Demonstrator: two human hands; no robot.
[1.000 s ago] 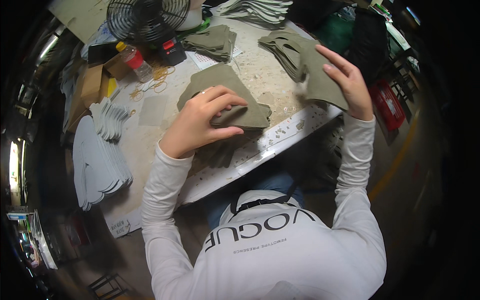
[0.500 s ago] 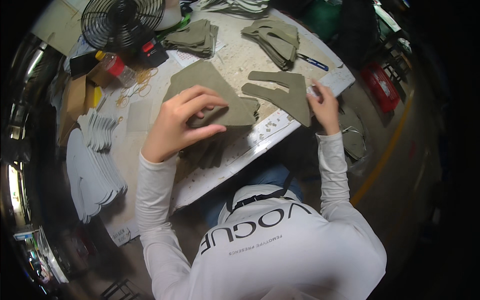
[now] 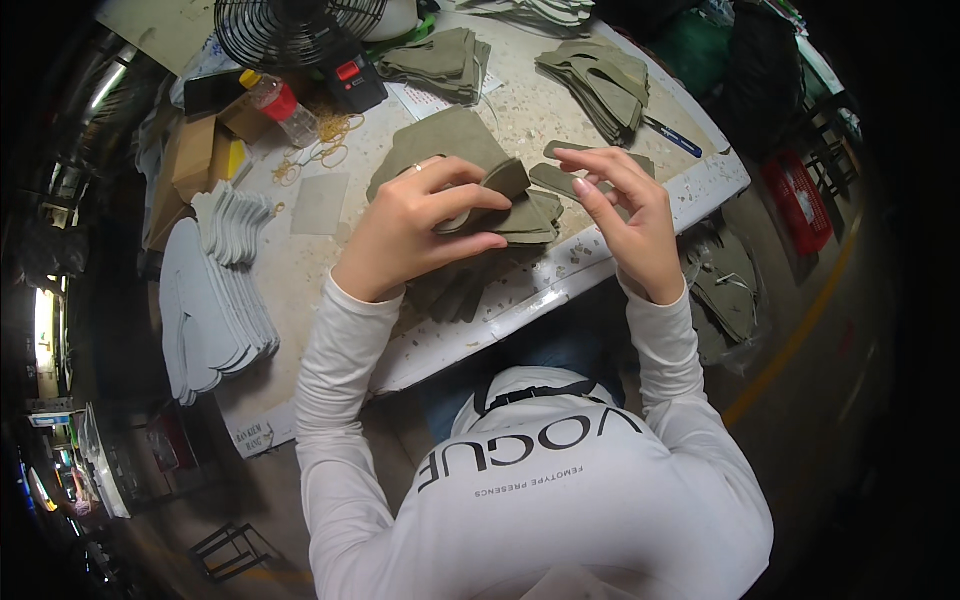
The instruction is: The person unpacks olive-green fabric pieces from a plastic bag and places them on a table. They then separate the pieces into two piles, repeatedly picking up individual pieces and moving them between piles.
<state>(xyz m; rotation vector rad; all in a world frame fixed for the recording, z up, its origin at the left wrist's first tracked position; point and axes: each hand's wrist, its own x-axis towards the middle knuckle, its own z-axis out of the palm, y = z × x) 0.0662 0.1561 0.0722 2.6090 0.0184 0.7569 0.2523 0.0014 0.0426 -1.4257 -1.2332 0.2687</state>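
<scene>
My left hand (image 3: 425,225) rests at the near side of a stack of olive fabric pieces (image 3: 445,135). Its fingers are curled round the edge of a top piece, whose corner (image 3: 507,180) is bent upward; the exact grip is partly hidden. To the right, my right hand (image 3: 635,222) hovers with thumb and fingers apart, nothing seen between them. Under and behind its fingers lies a forked olive cut piece (image 3: 555,181), mostly covered by the hand. Dark strip-like ends (image 3: 462,290) stick out below the stack at the table's near edge.
Grey-white cut pieces (image 3: 215,310) lie fanned at left. Farther back are a black fan (image 3: 290,30), a bottle (image 3: 283,108), rubber bands (image 3: 335,135) and two olive piles (image 3: 440,65) (image 3: 600,85). A blue cutter (image 3: 672,137) lies near the white table's (image 3: 700,180) right edge.
My right hand has come left from the forked piece's right edge to above it. My left hand has closed on the stack's top piece, and its corner now bends up.
</scene>
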